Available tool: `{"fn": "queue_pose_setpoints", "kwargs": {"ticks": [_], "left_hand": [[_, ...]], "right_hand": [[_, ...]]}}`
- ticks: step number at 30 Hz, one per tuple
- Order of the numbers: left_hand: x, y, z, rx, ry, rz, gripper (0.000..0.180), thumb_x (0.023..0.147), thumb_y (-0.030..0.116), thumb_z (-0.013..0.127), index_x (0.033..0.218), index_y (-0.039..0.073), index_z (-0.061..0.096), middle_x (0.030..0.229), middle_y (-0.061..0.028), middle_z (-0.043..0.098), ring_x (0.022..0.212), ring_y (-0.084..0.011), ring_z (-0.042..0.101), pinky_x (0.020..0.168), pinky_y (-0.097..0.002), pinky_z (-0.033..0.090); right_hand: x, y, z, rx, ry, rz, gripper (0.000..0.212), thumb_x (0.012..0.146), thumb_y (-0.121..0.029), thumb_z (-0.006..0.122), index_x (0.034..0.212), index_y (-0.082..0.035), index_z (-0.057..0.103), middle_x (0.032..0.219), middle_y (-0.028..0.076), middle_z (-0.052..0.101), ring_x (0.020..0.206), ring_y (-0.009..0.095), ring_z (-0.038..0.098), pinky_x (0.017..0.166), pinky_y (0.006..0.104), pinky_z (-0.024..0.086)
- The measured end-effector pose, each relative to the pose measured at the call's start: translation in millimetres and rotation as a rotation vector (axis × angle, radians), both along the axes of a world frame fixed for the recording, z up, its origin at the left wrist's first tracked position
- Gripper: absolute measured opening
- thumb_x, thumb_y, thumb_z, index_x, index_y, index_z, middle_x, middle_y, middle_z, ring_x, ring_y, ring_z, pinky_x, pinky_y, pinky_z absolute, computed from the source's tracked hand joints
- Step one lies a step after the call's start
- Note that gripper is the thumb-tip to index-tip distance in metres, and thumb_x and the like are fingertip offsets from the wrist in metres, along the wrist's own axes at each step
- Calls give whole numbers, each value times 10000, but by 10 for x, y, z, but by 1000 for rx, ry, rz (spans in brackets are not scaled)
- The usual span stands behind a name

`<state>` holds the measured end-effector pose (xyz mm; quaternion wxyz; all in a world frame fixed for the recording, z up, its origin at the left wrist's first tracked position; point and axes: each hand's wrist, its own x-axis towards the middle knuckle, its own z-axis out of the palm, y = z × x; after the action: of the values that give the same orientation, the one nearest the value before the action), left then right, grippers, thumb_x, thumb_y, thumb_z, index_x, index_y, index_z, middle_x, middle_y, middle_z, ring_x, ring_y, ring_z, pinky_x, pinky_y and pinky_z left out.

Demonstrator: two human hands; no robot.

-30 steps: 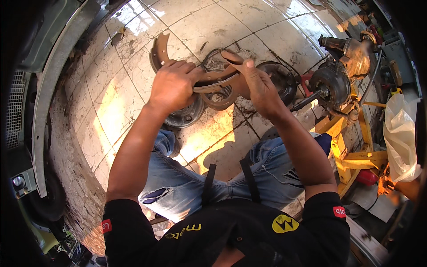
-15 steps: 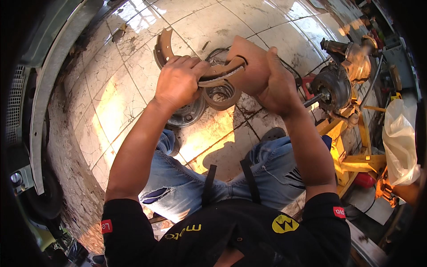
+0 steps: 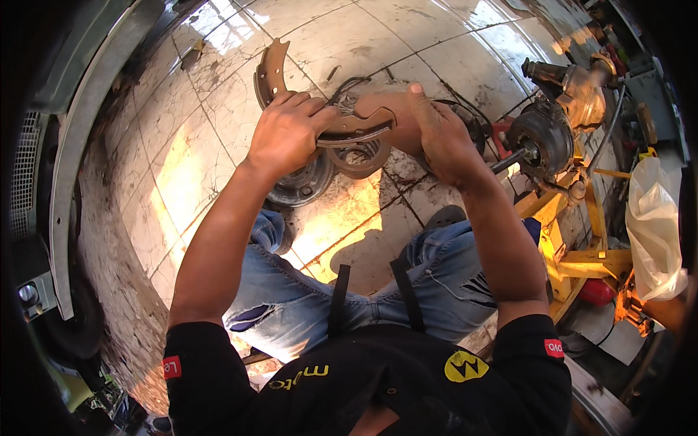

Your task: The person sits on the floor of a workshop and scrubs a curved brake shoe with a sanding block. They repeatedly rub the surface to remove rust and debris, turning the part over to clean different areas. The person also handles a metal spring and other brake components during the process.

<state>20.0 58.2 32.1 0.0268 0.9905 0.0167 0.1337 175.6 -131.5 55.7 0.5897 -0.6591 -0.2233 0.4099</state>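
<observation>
Brake shoe (image 3: 355,134) clasped in left hand (image 3: 286,134), above the tiles (image 3: 378,30), with curved ends out on both sides of the fist. In right hand (image 3: 445,142), a brown sheet (image 3: 404,129), with thumb raised beside it and other fingers mostly hidden; cannot tell how firm the pinch. Sheet at the shoe's right end, apparently touching.

Midway, by the look of it: shoe and sheet both in hand, neither laid aside. Cannot tell from here the share done or left. Shoe well apart from the axle (image 3: 582,102) and yellow stand (image 3: 598,265), so seemingly unmounted.

Among containers, a crumpled white bag (image 3: 653,225) at far right; cannot make out any contents. Below the hands, a ring (image 3: 358,172) beside a metal disc (image 3: 309,186); inside the ring, grimy floor or debris, hard to tell which.
</observation>
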Motion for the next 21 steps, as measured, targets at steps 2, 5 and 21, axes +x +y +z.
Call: {"fn": "queue_pose_setpoints", "kwargs": {"ticks": [2, 5, 21], "left_hand": [[-22, -1, 3, -4, -12, -2, 497, 592, 113, 780, 1074, 137, 660, 1009, -33, 652, 1027, -218, 605, 942, -352, 444], [10, -26, 17, 42, -5, -27, 459, 613, 109, 767, 1058, 136, 659, 998, -31, 651, 1020, -218, 606, 943, -352, 443], [23, -24, -39, -4, -28, -82, 552, 494, 121, 828, 1012, 117, 638, 983, -52, 637, 995, -256, 596, 923, -383, 445]], "right_hand": [[45, -16, 68, -56, 2, 48, 587, 1004, -474, 464, 1181, 69, 599, 1108, 125, 653, 942, 159, 605, 864, 293, 472], [72, -72, 263, -105, -34, 132, 617, 988, -501, 484, 1172, 76, 603, 1103, 130, 656, 966, 162, 597, 882, 295, 468], [143, -78, 116, -136, -91, 132, 587, 979, -497, 500, 1124, 57, 631, 1065, 124, 661, 950, 150, 598, 866, 284, 470]]}}
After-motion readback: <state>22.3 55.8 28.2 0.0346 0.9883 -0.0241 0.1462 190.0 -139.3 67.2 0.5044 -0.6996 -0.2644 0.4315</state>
